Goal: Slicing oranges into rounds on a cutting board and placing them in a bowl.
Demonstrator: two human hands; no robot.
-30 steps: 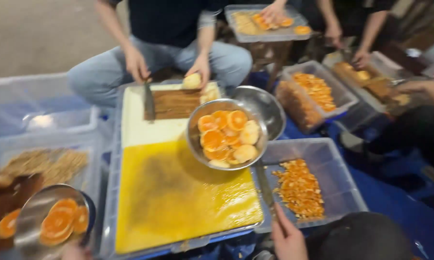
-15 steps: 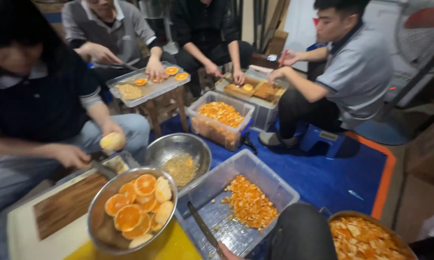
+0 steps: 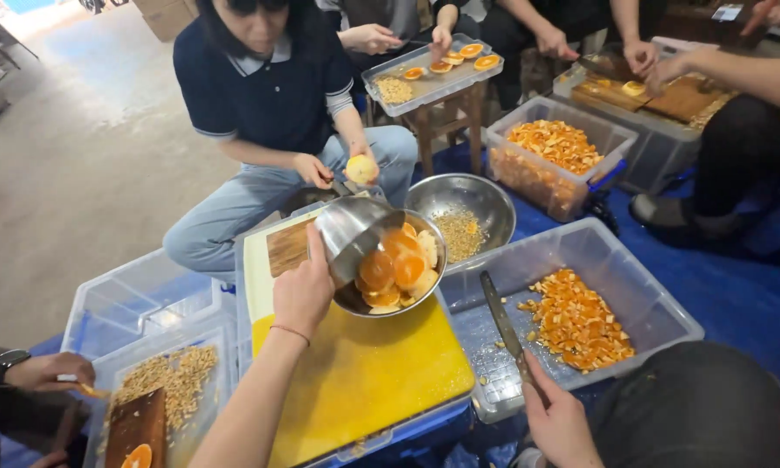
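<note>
Bowl [image 3: 368,251] of orange halves sits tilted in our left hand [image 3: 303,290], fingers curled over its near rim, thumb side against the steel wall. It hangs above the yellow board [image 3: 364,381], near the far end of it, with its mouth tipped toward the right. The orange halves [image 3: 398,269] lie piled against the lower side of the bowl, cut faces up.

Our right hand [image 3: 559,416] is closed around the handle of a knife [image 3: 502,321], whose blade reaches out over the lid of a clear bin [image 3: 658,303]. Chopped peel [image 3: 580,321] lies heaped in that bin, just right of the blade.

A second bowl [image 3: 463,212] stands just beyond ours, touching or nearly touching it, with a scatter of seeds inside. A small wooden board [image 3: 288,247] lies at the far end of the yellow one, partly hidden behind our bowl.

Across from us a seated person holds a peeled orange [image 3: 361,168] in one hand. Behind, a tray [image 3: 433,74] on a stool carries more orange halves, and another bin [image 3: 554,156] is full of peel. At lower left another person's hand [image 3: 48,373] rests beside a tub of seeds [image 3: 169,381].
</note>
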